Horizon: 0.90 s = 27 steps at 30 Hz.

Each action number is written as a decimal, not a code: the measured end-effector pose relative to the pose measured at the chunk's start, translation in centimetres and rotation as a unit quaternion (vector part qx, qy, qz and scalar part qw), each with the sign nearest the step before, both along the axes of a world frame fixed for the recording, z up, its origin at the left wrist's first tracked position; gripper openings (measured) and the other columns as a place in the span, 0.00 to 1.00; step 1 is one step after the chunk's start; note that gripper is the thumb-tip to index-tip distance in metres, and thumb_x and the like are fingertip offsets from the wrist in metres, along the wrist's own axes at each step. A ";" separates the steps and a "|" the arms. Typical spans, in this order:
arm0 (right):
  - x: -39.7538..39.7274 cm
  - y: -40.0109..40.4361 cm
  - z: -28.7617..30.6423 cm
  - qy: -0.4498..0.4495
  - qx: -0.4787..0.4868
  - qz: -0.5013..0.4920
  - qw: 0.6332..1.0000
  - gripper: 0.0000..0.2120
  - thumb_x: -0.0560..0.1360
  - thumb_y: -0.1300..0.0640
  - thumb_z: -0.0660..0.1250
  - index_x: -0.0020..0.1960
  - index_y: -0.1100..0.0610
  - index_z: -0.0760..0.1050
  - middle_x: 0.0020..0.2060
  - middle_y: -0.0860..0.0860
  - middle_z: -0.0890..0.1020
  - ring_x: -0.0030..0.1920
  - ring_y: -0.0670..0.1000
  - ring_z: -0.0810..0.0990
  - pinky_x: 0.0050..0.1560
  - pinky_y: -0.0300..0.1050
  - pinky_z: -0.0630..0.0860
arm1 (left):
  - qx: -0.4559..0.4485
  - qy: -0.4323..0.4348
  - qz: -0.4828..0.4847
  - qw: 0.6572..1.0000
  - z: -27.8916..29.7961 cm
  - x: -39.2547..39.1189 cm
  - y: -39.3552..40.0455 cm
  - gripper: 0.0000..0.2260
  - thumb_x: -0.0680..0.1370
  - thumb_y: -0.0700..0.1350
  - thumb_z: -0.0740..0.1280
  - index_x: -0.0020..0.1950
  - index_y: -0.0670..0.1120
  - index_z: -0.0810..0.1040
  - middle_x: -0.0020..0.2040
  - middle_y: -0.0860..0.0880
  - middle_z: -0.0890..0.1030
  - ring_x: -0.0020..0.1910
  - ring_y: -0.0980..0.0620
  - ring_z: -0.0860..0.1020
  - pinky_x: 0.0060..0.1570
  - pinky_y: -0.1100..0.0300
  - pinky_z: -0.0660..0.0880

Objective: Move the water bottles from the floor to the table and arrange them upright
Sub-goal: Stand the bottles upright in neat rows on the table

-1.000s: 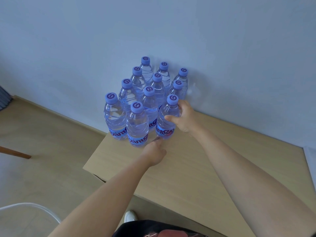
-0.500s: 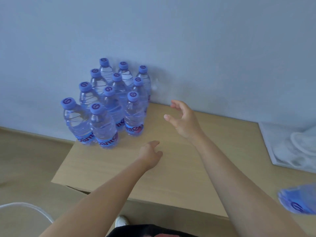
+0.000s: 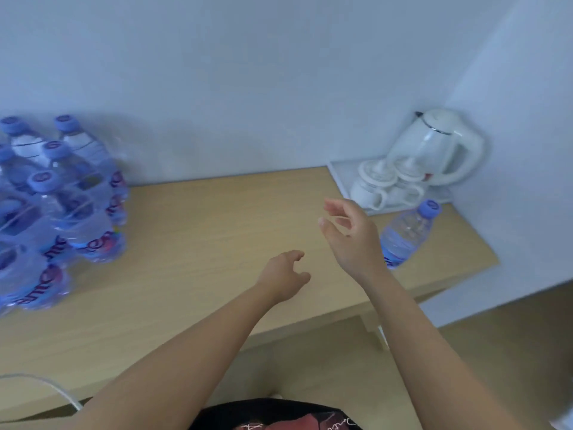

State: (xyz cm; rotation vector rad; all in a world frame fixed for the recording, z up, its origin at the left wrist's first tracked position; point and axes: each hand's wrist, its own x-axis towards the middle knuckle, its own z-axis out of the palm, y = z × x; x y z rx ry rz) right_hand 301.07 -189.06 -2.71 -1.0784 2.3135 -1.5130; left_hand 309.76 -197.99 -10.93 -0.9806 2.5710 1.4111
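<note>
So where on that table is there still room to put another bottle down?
The widest bare stretch of table lies between the bottle cluster at left and the lone bottle at right. The far right corner is crowded by the tray with kettle and cups.

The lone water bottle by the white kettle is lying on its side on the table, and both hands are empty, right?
Not quite. The head view shows the lone water bottle standing upright on the table near the white kettle. The left hand and right hand are indeed empty.
</note>
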 end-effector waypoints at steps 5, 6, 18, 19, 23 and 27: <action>-2.6 6.2 -0.4 0.051 -0.088 -0.173 0.980 0.06 0.71 0.66 0.67 0.48 0.59 0.75 0.41 0.47 0.74 0.44 0.49 0.75 0.47 0.32 0.70 | -0.018 0.009 -0.062 0.998 0.9 -4.0 4.3 0.25 0.74 0.45 0.67 0.71 0.45 0.66 0.69 0.48 0.71 0.66 0.49 0.70 0.62 0.61 0.65; -3.3 7.1 -0.5 0.041 -0.100 -0.204 0.973 0.07 0.70 0.66 0.68 0.45 0.58 0.74 0.41 0.49 0.74 0.43 0.50 0.74 0.46 0.32 0.70 | -0.021 0.008 -0.069 0.997 1.1 -4.7 4.9 0.26 0.74 0.45 0.67 0.71 0.45 0.66 0.69 0.48 0.71 0.66 0.49 0.70 0.62 0.62 0.66; -11.2 9.9 -3.1 -0.194 -0.011 -0.103 0.976 0.37 0.66 0.67 0.72 0.70 0.57 0.61 0.67 0.55 0.68 0.64 0.52 0.72 0.63 0.49 0.72 | -0.043 -0.018 -0.128 0.991 1.5 -8.1 8.6 0.30 0.73 0.44 0.67 0.73 0.46 0.61 0.71 0.48 0.68 0.69 0.49 0.68 0.64 0.57 0.67; -11.5 9.8 -3.2 -0.195 -0.014 -0.089 0.977 0.32 0.66 0.68 0.72 0.67 0.58 0.64 0.64 0.57 0.72 0.60 0.53 0.75 0.62 0.51 0.74 | -0.043 -0.019 -0.126 0.991 1.4 -8.0 8.5 0.29 0.73 0.44 0.67 0.73 0.46 0.61 0.71 0.48 0.68 0.68 0.49 0.68 0.64 0.57 0.67; -12.1 9.3 -3.2 -0.188 -0.022 -0.111 0.976 0.17 0.67 0.65 0.72 0.49 0.49 0.73 0.47 0.47 0.79 0.47 0.47 0.78 0.41 0.30 0.75 | -0.044 -0.021 -0.113 0.992 1.0 -7.3 8.0 0.29 0.73 0.44 0.67 0.73 0.46 0.62 0.71 0.49 0.68 0.67 0.49 0.69 0.63 0.57 0.68; -11.7 8.8 -4.0 -0.134 0.004 -0.149 0.980 0.18 0.64 0.60 0.75 0.48 0.49 0.71 0.52 0.52 0.77 0.51 0.49 0.76 0.51 0.44 0.76 | -0.038 -0.025 -0.093 0.995 0.2 -6.1 7.0 0.28 0.74 0.44 0.67 0.72 0.45 0.63 0.70 0.48 0.69 0.67 0.48 0.70 0.63 0.58 0.68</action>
